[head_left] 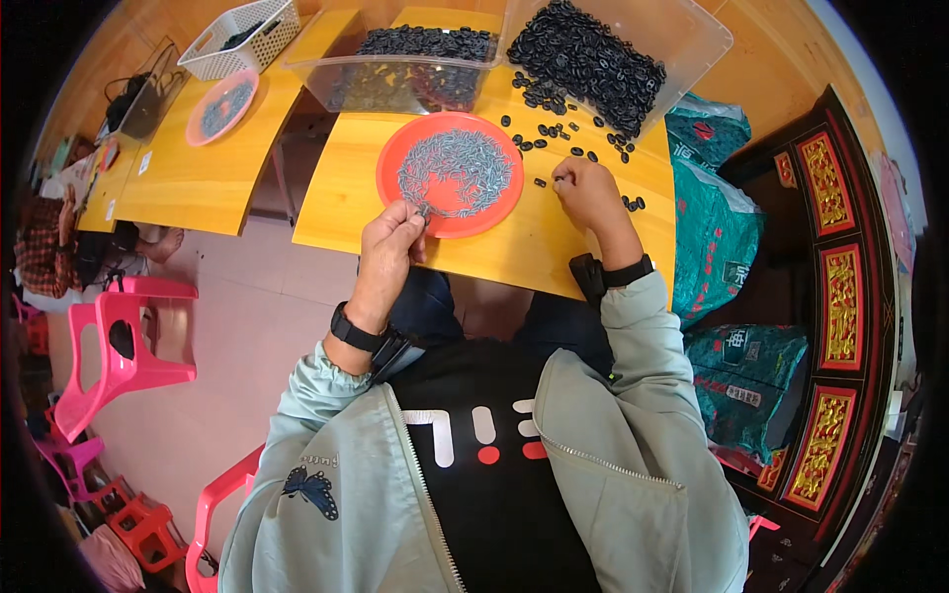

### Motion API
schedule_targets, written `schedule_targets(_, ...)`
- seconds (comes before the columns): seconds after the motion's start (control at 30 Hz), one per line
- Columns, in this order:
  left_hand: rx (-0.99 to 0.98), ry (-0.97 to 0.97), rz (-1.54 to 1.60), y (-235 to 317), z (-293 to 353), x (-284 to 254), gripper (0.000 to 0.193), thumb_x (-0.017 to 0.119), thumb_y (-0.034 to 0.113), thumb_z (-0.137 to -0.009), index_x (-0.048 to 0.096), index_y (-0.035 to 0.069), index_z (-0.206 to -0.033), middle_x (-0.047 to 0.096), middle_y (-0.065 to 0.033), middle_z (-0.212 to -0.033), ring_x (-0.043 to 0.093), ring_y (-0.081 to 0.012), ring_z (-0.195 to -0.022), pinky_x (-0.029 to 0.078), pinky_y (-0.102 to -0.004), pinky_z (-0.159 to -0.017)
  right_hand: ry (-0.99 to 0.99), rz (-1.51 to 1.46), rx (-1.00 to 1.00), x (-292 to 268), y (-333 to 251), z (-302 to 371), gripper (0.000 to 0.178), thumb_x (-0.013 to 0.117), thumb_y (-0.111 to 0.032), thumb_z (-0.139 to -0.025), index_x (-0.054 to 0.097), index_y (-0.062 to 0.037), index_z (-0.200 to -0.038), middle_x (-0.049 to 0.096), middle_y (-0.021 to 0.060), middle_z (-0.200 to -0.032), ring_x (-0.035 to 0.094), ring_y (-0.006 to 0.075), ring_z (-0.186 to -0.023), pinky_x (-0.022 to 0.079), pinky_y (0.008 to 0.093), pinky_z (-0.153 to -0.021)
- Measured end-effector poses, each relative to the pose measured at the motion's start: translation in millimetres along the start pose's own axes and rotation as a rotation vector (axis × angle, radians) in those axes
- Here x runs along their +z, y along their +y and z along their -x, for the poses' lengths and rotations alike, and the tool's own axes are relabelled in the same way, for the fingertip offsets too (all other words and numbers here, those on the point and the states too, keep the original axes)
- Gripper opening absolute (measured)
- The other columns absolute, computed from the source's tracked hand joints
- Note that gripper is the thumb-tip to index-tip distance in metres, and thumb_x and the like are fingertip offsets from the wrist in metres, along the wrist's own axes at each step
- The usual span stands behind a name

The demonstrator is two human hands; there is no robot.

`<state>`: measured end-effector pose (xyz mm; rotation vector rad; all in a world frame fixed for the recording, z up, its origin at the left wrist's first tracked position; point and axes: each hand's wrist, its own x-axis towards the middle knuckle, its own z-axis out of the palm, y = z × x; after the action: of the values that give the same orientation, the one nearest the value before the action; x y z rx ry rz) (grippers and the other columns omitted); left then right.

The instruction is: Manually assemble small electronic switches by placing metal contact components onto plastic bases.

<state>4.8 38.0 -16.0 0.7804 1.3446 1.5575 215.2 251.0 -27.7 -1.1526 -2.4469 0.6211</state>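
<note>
Tiled floor (262, 296), pinkish, under a yellow counter (341, 198); dark cabinet (781, 232) on the right with three large red-and-gold panels, at least three green sacks (717, 237) before it. Pink stool (133, 341) at left.

Counter: one round red plate (450, 231), near edge. Metal pins (474, 163) in it, too many to count; thin, long axes in every direction, no common heading, thinnest toward the middle of the plate.

Far side: two clear bins, left one (395, 84) and right one (682, 40), both with black oval pieces (583, 59), beyond counting. More of these loose on the counter below the right bin, overlapping in places, long axes mixed.

Left hand (397, 232): at the plate's near-left rim, thumb and forefinger pinching one small dark piece (424, 210). Its long axis cannot be told; fingers cover much of it.

Right hand (585, 188): right of the plate, above the counter, fingertips drawn together; cannot tell whether anything sits between them. One loose black piece (540, 182) just left of the fingertips, long axis roughly left-right. About three more (633, 204) in a cluster just right of the hand.
</note>
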Motion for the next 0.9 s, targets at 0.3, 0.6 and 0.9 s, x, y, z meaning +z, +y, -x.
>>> schedule_targets(0.3, -0.028, 0.004, 0.045, 3, 2, 4, 0.014, 0.047, 0.013, -0.088, 0.050, 0.007, -0.076, 0.048, 0.0003, -0.062, 0.046, -0.0084, -0.053, 0.038, -0.0209, -0.050, -0.217, -1.224, 0.216, -3, -66, 21, 0.025, 0.059, -0.006, -0.084, 0.059, 0.0006, -0.108, 0.062, 0.0031, -0.083, 0.060, 0.0087, -0.071, 0.051, 0.0212, -0.067)
schedule_targets(0.6, -0.018, -0.113, 0.260, 9, 4, 7, 0.013, 0.046, 0.016, -0.089, 0.051, 0.004, -0.084, 0.055, -0.0037, -0.065, 0.052, -0.0121, -0.054, 0.040, -0.0216, -0.053, -0.244, -1.302, 0.187, 20, -108, 36, 0.023, 0.059, -0.006, -0.085, 0.060, 0.0009, -0.106, 0.063, 0.0044, -0.086, 0.060, 0.0091, -0.072, 0.051, 0.0217, -0.068)
schedule_targets(0.9, -0.048, -0.191, 0.448, -1, 0, 7, 0.017, 0.048, 0.019, -0.090, 0.049, 0.004, -0.084, 0.058, -0.0104, -0.068, 0.058, -0.0187, -0.060, 0.046, -0.0255, -0.058, -0.267, -1.270, 0.141, 41, -118, 45, 0.022, 0.058, -0.006, -0.085, 0.060, 0.0041, -0.104, 0.064, 0.0070, -0.089, 0.061, 0.0106, -0.074, 0.051, 0.0228, -0.068)
